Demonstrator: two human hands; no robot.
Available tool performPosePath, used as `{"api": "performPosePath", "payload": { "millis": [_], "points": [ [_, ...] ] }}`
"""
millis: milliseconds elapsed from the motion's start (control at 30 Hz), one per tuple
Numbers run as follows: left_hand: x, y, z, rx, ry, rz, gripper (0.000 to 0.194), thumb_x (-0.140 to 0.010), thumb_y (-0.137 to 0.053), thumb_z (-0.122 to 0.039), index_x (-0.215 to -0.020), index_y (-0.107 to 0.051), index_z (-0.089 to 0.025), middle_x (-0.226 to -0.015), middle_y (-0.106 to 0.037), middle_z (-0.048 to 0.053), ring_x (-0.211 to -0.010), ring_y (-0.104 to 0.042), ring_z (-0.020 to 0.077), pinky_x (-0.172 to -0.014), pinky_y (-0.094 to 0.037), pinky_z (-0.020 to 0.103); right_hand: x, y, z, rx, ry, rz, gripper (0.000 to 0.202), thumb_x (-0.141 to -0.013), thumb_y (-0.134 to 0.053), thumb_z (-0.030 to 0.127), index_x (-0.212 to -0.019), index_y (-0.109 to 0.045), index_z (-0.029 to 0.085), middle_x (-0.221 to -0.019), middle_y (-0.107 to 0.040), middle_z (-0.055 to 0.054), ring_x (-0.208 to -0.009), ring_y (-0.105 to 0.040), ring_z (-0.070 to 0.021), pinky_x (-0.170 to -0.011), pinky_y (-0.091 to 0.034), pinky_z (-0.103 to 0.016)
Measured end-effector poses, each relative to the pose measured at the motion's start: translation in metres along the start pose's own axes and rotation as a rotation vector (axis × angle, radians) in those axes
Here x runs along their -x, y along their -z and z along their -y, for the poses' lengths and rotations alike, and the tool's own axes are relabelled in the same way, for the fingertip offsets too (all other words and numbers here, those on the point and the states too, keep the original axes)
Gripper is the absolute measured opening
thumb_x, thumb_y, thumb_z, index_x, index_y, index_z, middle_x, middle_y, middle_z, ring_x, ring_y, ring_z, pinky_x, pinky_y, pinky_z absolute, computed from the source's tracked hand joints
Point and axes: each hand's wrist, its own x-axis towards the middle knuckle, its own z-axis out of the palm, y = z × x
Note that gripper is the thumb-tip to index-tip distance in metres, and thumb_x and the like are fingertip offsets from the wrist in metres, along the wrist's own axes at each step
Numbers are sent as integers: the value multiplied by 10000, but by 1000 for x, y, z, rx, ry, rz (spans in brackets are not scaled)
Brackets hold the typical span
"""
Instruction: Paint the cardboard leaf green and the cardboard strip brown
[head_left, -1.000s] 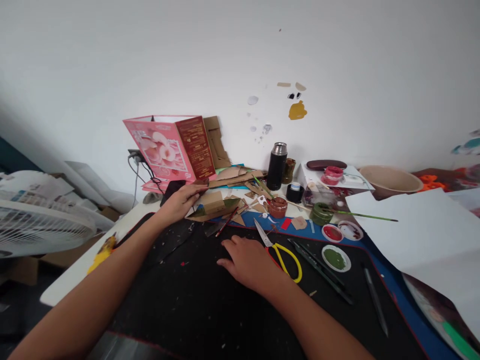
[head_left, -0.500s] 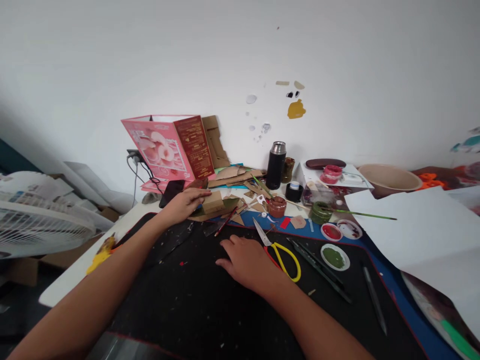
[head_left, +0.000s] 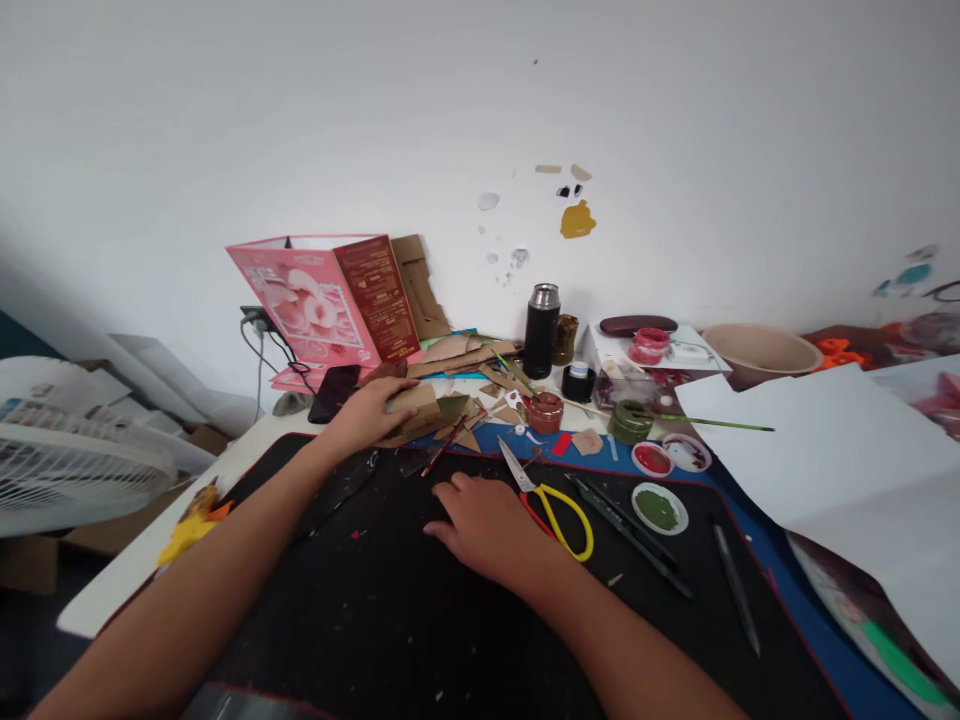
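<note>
My left hand (head_left: pixel 373 410) is at the back left of the black mat (head_left: pixel 300 600), its thumb and fingers spread over a folded brown cardboard piece (head_left: pixel 420 405). The fingers look to be touching the cardboard, with no firm grip visible. My right hand (head_left: pixel 480 520) rests on the middle of the mat, thumb apart from the loosely curled fingers and nothing in it. Just right of it lie scissors (head_left: pixel 559 515) with yellow and red handles, blades pointing away. A dark red pencil (head_left: pixel 444 445) lies between the two hands. Cardboard scraps (head_left: pixel 469 420) surround the folded piece.
Paint jars (head_left: pixel 545 412), lids of paint such as a green one (head_left: pixel 659 509), and a black flask (head_left: pixel 541 330) stand at the back right. Dark pens (head_left: pixel 630 530) lie beside the scissors. Left are a pink box (head_left: pixel 315 310), a phone (head_left: pixel 334 392) and a fan (head_left: pixel 82 460).
My left hand's thumb and fingers have spread wider over the cardboard. My right hand stays on the mat. The whole view has shifted slightly, with things appearing further left.
</note>
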Motion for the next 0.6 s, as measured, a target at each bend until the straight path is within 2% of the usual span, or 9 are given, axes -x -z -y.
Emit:
{"api": "performPosePath", "payload": {
  "millis": [100, 200, 267, 333, 433, 533, 600],
  "points": [
    [-3, 3, -1, 19, -16, 1, 541, -919, -582, -503, -1338, -712, -185, -1294, -751, 153, -1195, -692, 338, -1083, -506, 481, 0, 0, 1, 10, 8, -6, 390, -1046, -671, 467, -1226, -713, 124, -1158, -742, -141, -1023, -757, -342, -805, -618, -439],
    [-2, -2, -3, 34, -43, 67, 693, -866, -657, -586, -1428, -655, -181, -1377, -719, 160, -1260, -666, 353, -1113, -485, 486, 1, 0, 2, 18, 14, -11, 398, -1043, -671, 474, -1223, -716, 122, -1155, -740, -140, -1009, -759, -343, -791, -622, -441],
    [-2, -7, -5, 23, -23, 72, 752, -832, -690, -578, -1468, -626, -181, -1421, -700, 164, -1297, -650, 363, -1136, -470, 494, 1, -1, 1, 15, 15, -17, 402, -1041, -672, 481, -1220, -717, 124, -1151, -739, -137, -1002, -760, -343, -786, -624, -444],
    [-3, -10, -5, 7, 7, 43, 712, -820, -689, -522, -1444, -648, -181, -1405, -710, 164, -1292, -656, 370, -1137, -472, 495, 1, -2, 1, 13, 19, -25, 402, -1039, -674, 483, -1216, -718, 125, -1147, -739, -135, -1001, -759, -342, -787, -625, -443],
    [-6, -4, -4, 20, 61, -48, 640, -844, -645, -472, -1415, -665, -185, -1380, -722, 154, -1256, -672, 368, -1112, -498, 499, 1, -4, 1, 15, 23, -34, 406, -1037, -679, 484, -1221, -718, 124, -1146, -741, -135, -999, -760, -336, -790, -624, -436],
    [-7, 8, -4, 126, 124, -151, 659, -839, -666, -513, -1415, -661, -194, -1368, -731, 134, -1231, -681, 359, -1115, -505, 513, 0, -5, 1, 14, 30, -40, 404, -1034, -686, 478, -1216, -721, 119, -1140, -745, -136, -998, -761, -332, -797, -623, -430],
    [-6, 14, -5, 272, 203, -171, 708, -803, -724, -558, -1405, -667, -189, -1358, -737, 134, -1222, -688, 359, -1096, -528, 518, 0, -5, 1, 8, 32, -43, 399, -1034, -687, 475, -1210, -724, 118, -1142, -746, -136, -1005, -760, -328, -805, -622, -424]
  ]
}}
